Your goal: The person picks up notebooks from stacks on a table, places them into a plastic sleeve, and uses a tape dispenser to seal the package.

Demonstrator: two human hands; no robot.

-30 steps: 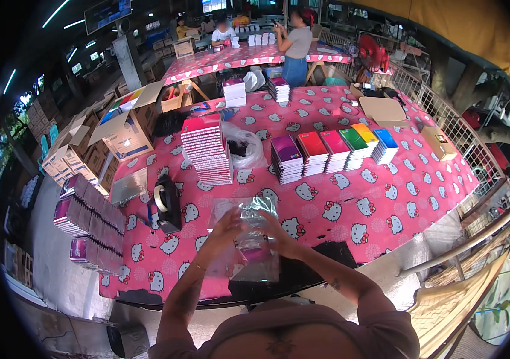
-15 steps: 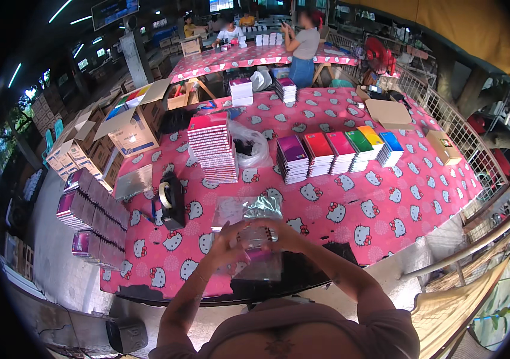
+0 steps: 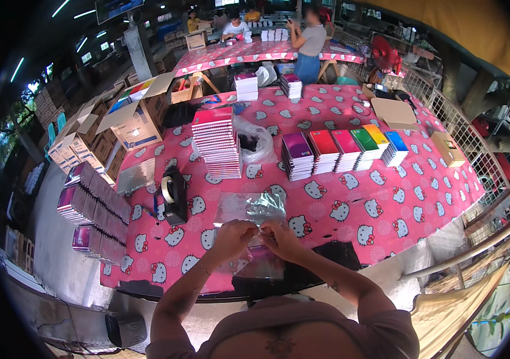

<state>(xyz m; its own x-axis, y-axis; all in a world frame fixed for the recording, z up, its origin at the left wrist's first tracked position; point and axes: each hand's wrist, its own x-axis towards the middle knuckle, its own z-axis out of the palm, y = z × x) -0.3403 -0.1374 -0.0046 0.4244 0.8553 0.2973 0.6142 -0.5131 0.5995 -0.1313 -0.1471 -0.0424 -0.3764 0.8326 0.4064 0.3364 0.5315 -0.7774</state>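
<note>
My left hand and my right hand are close together over the near edge of the table. Both are closed, fingertips pinching the upper end of a clear plastic bag. Something purple, perhaps a notebook, shows through the bag below my hands; its outline is partly hidden. Just beyond my fingers lies a pile of clear plastic sleeves, shiny and flat. A black tape dispenser with a roll of tape stands to the left of the pile.
Beyond the sleeves rises a tall stack of red spiral notebooks. Coloured notebook stacks form a row to the right. Purple notebooks are piled at the left edge. Open cardboard boxes stand farther left. A person stands beside the far table.
My hands have drawn closer together, from fingers spread around the plastic to fingertips pinching its upper end. The view has shifted slightly.
</note>
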